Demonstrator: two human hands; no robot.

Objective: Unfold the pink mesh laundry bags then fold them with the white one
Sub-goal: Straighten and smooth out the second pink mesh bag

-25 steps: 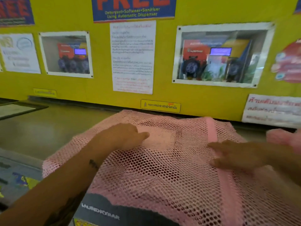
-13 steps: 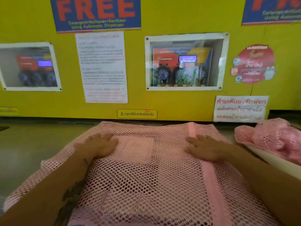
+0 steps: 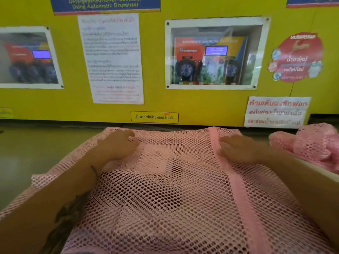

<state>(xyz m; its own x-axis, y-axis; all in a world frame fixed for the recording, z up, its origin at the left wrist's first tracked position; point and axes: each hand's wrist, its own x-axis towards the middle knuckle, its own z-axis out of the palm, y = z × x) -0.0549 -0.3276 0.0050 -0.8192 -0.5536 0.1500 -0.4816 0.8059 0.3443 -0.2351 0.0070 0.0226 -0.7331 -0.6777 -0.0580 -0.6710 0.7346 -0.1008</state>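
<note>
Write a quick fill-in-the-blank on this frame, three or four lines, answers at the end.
1. Both hands rest on a spread mesh bag whose colour is ____.
2. The solid fabric strip on the bag runs next to the ____ hand.
3. The wall behind the bag is painted ____.
4. A bunched pink bag lies on the person's ____ side, away from the left hand.

Answers: pink; right; yellow; right

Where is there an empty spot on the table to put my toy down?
The bare grey tabletop left of the spread pink mesh laundry bag, below the yellow wall. The middle is covered by that bag, and the right is crowded by a bunched pink mesh bag.
</note>
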